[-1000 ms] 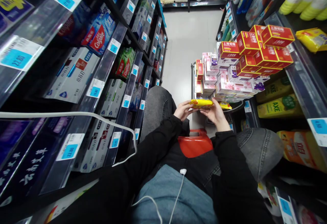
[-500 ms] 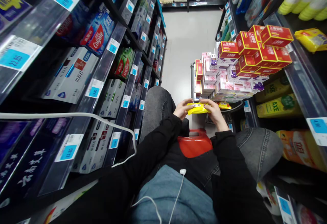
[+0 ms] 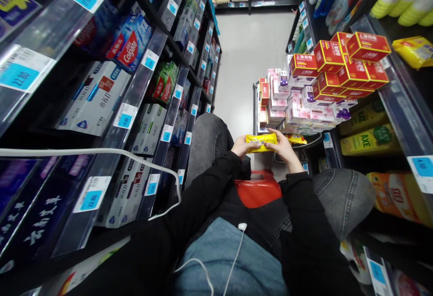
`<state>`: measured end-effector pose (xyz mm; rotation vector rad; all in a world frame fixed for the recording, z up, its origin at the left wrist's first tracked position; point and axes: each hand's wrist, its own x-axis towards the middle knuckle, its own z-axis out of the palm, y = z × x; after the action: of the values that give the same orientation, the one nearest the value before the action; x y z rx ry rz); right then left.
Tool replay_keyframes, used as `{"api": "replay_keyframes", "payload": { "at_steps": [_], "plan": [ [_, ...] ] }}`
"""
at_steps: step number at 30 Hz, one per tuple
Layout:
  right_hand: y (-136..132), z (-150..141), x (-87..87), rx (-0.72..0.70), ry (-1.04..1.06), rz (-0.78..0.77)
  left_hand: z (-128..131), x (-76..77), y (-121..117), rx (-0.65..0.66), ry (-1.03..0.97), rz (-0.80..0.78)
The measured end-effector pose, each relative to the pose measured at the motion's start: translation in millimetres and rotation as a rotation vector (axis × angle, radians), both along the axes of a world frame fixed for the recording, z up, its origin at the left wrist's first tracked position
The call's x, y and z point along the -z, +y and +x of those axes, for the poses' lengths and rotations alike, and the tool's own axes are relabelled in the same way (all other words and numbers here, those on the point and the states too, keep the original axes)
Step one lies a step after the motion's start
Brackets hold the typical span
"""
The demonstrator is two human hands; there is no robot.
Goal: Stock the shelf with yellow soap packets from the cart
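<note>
Between my knees, a yellow wrapped packet (image 3: 262, 142) is held level by both hands. My left hand (image 3: 241, 146) grips its left end, the thumb lying along the near side. At the other end, my right hand (image 3: 283, 148) is closed on the packet, its thumb on the front. What the packet contains cannot be made out. Another yellow packet (image 3: 297, 139) lies just beyond my right hand. Behind it, red boxes (image 3: 352, 71) are stacked on pink and white boxes (image 3: 301, 109).
Shelves of toothpaste boxes (image 3: 130, 43) line the left side. On the right stand shelves with yellow AXE bottles (image 3: 370, 140) and another yellow packet (image 3: 414, 52). A red plastic stool (image 3: 259, 190) is below me. A white cable (image 3: 135, 155) crosses at left.
The yellow packet has turned in my hands so that its broader face shows. My fingers have shifted on it, both thumbs now on its near side.
</note>
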<state>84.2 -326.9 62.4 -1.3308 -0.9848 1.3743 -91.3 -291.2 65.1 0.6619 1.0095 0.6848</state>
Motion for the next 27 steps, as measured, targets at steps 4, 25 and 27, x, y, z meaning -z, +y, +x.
{"api": "replay_keyframes", "payload": {
  "at_steps": [4,25,27],
  "plan": [
    [-0.9,-1.5,-7.3,0.045,0.047,-0.015,0.5,6.4,-0.2,-0.030,0.020,0.050],
    [-0.1,-12.2,-6.3,0.158,-0.019,0.005,5.5,1.4,-1.4,-0.158,-0.018,0.099],
    [0.2,-12.4,-6.0,0.160,0.004,0.006,5.9,1.5,-1.5,-0.168,-0.025,0.081]
  ]
}}
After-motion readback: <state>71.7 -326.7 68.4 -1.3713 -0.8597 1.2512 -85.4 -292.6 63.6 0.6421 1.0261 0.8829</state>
